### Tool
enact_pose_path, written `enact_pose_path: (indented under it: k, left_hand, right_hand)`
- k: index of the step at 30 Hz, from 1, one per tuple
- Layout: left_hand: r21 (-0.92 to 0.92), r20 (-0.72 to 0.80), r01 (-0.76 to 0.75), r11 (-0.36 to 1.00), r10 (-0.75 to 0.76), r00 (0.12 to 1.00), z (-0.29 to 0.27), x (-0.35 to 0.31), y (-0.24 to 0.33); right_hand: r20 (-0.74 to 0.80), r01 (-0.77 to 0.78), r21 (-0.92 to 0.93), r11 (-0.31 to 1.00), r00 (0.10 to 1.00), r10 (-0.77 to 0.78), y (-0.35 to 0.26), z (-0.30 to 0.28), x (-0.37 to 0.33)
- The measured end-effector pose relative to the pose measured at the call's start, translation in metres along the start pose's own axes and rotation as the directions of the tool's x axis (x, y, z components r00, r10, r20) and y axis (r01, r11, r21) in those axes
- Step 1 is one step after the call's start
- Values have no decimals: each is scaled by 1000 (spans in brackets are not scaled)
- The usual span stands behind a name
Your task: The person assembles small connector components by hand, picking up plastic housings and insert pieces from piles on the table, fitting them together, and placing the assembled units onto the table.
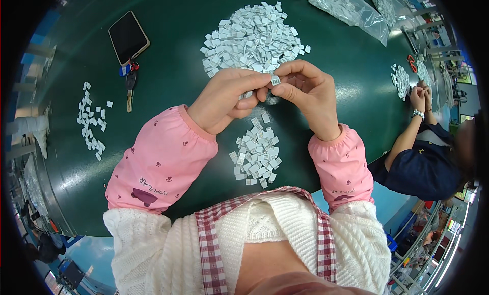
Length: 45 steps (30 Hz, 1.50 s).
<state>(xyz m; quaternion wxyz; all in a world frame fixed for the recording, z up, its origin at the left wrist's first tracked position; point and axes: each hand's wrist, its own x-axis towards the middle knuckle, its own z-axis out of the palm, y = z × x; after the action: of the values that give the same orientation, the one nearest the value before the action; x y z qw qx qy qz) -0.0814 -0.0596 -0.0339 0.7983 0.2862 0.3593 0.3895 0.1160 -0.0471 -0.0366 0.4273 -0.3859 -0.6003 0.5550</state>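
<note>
**A factory sorting floor**

A small-parts workshop or factory floor. The big green table (168,86) carries heaps of tiny white tags (252,38) and clear bags (351,10) of more. A co-worker (423,162) sits at the same table with another pile (401,81). Racks and work stations line the right edge.
</note>
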Motion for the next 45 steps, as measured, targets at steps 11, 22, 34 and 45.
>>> enact_pose_path:
  k: [11,22,34,45]
  left_hand:
    - [-13,-9,0,1000,-1,1000,-1,1,0]
    - [-345,139,-83,935,138,981,-10,6,3]
    - [13,-98,-79,997,79,992,-6,5,0]
    - [194,-90,-73,978,92,992,-3,5,-9]
  right_hand:
    - [59,34,-51,998,998,-31,-1,-1,1]
    - [-66,-71,-573,816,997,41,-12,-41,8]
    - [128,133,-824,551,991,-49,2,-22,2]
    - [86,325,-796,510,896,-436,-4,1,-4]
